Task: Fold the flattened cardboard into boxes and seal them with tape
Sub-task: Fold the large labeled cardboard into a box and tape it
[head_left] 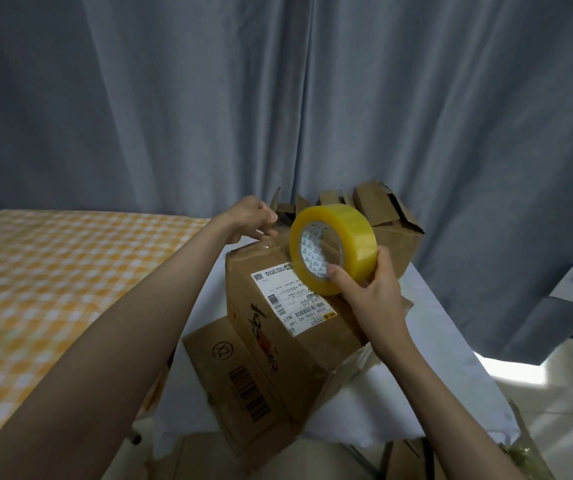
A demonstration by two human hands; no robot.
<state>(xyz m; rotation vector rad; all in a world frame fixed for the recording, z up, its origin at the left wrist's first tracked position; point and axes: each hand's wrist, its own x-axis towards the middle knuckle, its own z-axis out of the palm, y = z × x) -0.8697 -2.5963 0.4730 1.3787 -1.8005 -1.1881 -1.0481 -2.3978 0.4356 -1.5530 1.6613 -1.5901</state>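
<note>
I see the right hand (368,292) gripping the tape roll (333,249) over the box (278,327) at centre. Left hand (254,218), at 10 o'clock from the roll, pinches the barely visible tape end at the box's far edge.

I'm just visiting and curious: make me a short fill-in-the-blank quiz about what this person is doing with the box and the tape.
1. The right hand grips a roll of tape whose colour is ____.
2. The left hand pinches the free end of the tape at the far top edge of the cardboard ____.
3. The white shipping label on the box is printed with black ____ stripes.
4. To the left lies a cloth checked in white and ____.

Missing words: yellow; box; barcode; orange
</note>
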